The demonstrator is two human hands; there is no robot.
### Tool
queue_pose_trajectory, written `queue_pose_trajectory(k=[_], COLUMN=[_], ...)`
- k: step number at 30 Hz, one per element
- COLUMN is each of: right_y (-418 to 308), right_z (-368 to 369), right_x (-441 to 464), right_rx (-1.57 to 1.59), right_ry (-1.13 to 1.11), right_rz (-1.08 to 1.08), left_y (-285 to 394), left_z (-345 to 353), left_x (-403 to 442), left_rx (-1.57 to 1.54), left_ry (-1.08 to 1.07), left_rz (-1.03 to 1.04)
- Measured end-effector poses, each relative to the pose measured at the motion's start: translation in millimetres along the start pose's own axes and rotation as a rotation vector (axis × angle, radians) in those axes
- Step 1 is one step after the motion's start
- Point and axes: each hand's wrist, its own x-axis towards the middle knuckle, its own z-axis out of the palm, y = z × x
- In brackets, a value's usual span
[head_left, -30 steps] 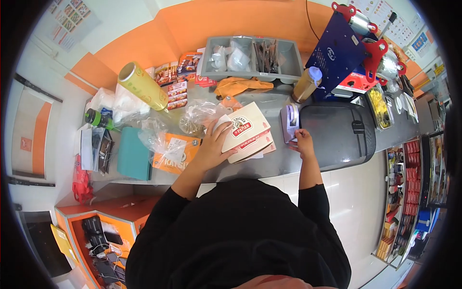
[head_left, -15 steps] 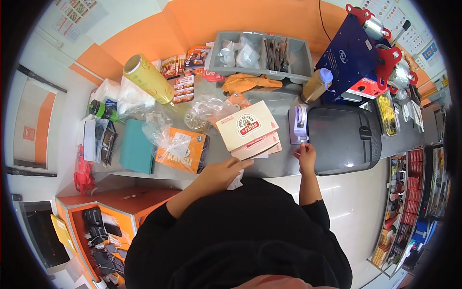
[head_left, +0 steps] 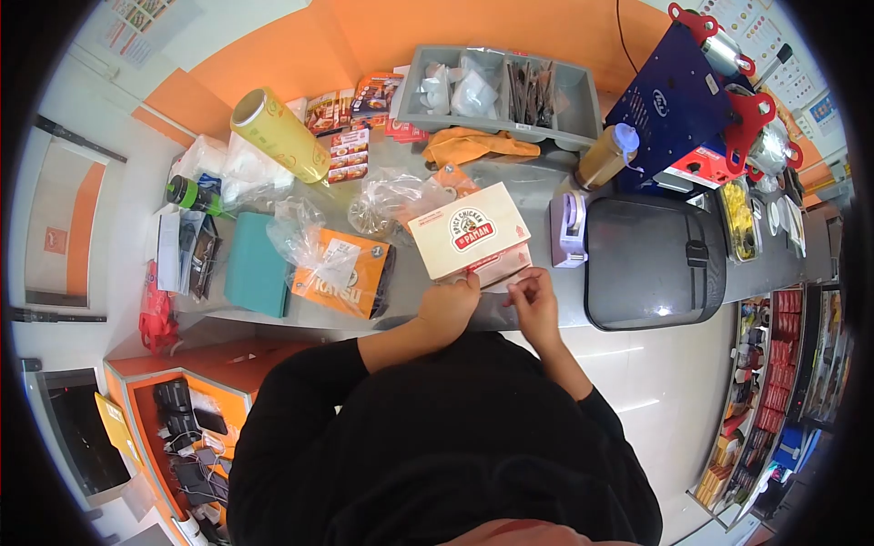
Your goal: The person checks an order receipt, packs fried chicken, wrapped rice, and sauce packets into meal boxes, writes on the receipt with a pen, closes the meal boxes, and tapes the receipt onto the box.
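Note:
A cream cardboard food box [head_left: 471,238] printed "Spicy Chicken di Paman" lies on the steel counter, on top of a second box [head_left: 503,266] whose edge shows below it. My left hand [head_left: 450,307] is curled closed at the front edge of the boxes, touching them or very near; what its fingers hold is hidden. Just right of it, my right hand [head_left: 535,308] has thumb and forefinger pinched close together by the lower box's right corner. Anything in that pinch is too small to make out. A lilac tape dispenser [head_left: 569,229] stands to the right of the boxes.
Left of the boxes lie a bagged orange Katsu box [head_left: 339,273], a clear plastic bag [head_left: 387,202] and a teal box [head_left: 256,265]. A black case [head_left: 651,264] sits right. Behind are a grey divided tray [head_left: 575,100], an orange cloth [head_left: 478,146] and a squeeze bottle [head_left: 605,159].
My right hand has moved left from the tape dispenser to the front of the boxes. My left hand has shifted slightly right, its outstretched fingers now curled.

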Motion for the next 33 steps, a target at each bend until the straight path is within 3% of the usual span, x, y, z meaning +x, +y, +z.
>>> queue_pose_trajectory(k=[8, 16, 22, 24, 28, 31, 33], right_y=[26.5, 28.8, 16.9, 39.7, 66.0, 64.7, 66.3], right_z=[31.0, 39.7, 40.6, 36.7, 31.2, 25.9, 24.7], right_x=[2.0, 10.3, 11.0, 8.7, 8.5, 11.5, 11.6], right_rx=[0.023, 0.040, -0.107, 0.144, 0.128, 0.009, -0.349], right_ry=[-0.011, 0.097, 0.150, 0.139, 0.127, 0.121, 0.172], right_rz=[0.048, 0.016, 0.213, 0.096, -0.078, -0.034, -0.065], left_y=[-11.0, -10.2, -8.3, -9.0, -6.8, -5.0, -5.8], left_z=[23.2, 21.8, 23.5, 22.5, 24.1, 23.9, 21.3], left_x=[-1.7, -1.6, -3.2, -1.8, -2.3, -2.6, -0.4], left_rx=[-0.011, 0.009, 0.001, -0.015, 0.010, 0.011, 0.000], left_ry=[0.236, 0.288, 0.273, 0.261, 0.282, 0.264, 0.239], left_rz=[0.044, 0.073, 0.078, 0.083, 0.050, 0.041, 0.043])
